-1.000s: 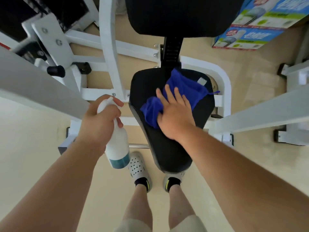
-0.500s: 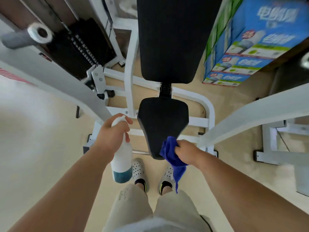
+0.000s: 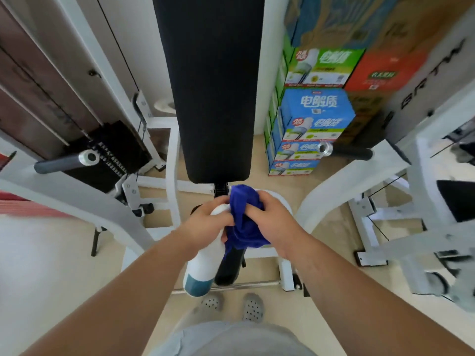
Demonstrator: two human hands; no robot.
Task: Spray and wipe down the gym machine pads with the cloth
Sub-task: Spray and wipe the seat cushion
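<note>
Gym floor below; seat pad (image 3: 228,268) mostly hidden by right hand (image 3: 276,222) clutching cloth (image 3: 244,227), left hand (image 3: 205,224) gripping spray bottle (image 3: 201,263).

Stacked cartons (image 3: 312,116) printed in blue, green and white are seen against the wall at the right, with an orange-red carton (image 3: 385,70) beside the upper ones and a brown one above. A dark weight stack (image 3: 113,152) is seen at the left, with a thin cable running up from it, and two grey handles with silver end caps (image 3: 88,157) (image 3: 325,148) are seen at either side. The beige floor (image 3: 331,217) is seen below, and a pair of grey perforated clogs (image 3: 253,307) is seen on it near the bottom edge.
</note>
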